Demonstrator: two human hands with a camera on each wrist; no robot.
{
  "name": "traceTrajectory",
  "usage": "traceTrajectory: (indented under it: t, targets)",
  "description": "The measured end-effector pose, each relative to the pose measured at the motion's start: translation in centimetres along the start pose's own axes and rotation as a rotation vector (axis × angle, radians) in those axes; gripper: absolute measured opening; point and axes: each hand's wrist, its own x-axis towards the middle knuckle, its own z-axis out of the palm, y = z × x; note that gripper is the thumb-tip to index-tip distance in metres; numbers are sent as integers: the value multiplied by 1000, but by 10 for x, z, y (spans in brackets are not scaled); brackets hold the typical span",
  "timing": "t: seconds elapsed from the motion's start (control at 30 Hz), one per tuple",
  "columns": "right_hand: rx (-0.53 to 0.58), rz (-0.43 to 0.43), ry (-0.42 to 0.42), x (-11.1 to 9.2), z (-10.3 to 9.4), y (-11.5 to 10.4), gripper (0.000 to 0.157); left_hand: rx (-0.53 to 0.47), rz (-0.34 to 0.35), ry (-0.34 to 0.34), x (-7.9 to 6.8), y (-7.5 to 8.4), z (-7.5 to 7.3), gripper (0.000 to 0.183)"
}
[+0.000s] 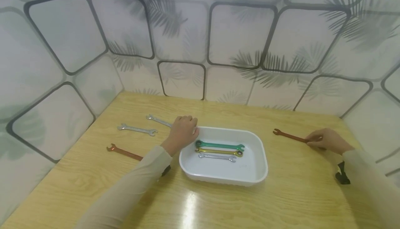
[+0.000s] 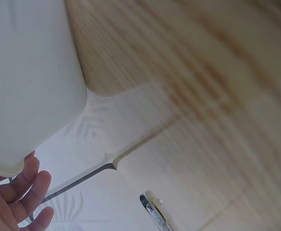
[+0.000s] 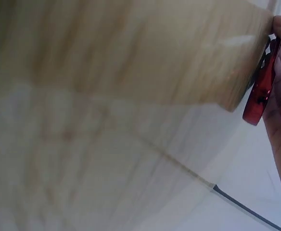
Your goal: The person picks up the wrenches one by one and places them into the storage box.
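My left hand (image 1: pixel 185 133) grips the back left corner of a white plastic tray (image 1: pixel 250 169); in the left wrist view its curled fingers (image 2: pixel 29 180) reach under the rim. Inside the tray lie a green wrench (image 1: pixel 220 145), a gold wrench (image 1: pixel 217 151) and a silver wrench (image 1: pixel 217 157), roughly side by side. Off to the right, my right hand (image 1: pixel 331 141) pinches a red wrench (image 1: pixel 290 136) near one end, its open-jawed end pointing left. The right wrist view shows that wrench's rounded red end (image 3: pixel 263 91) beside the palm.
Left of the tray lie a silver wrench (image 1: pixel 137 129), another silver wrench (image 1: pixel 158 120) partly behind my left hand, and a copper-coloured wrench (image 1: pixel 125 152) partly under my left forearm. The wooden table (image 1: pixel 215 204) meets patterned walls (image 1: pixel 240 34) at the back and sides.
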Motion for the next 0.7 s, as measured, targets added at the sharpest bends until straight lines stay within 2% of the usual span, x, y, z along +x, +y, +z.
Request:
traceTrajectory:
  t: [0.17,0.33,0.47,0.7]
  targets:
    - [-3,18,-17,2,-1,-4,15,-4,0,-5,0,0,1,16]
    - [-98,-40,20,3,-3,-12,17,4,6,10,0,-1,2,16]
    - [-122,-65,21,7,-2,-20,21,10,12,9,0,-2,3,17]
    - [-159,-97,63,15,5,-12,14,12,9,4,1,-1,2,17]
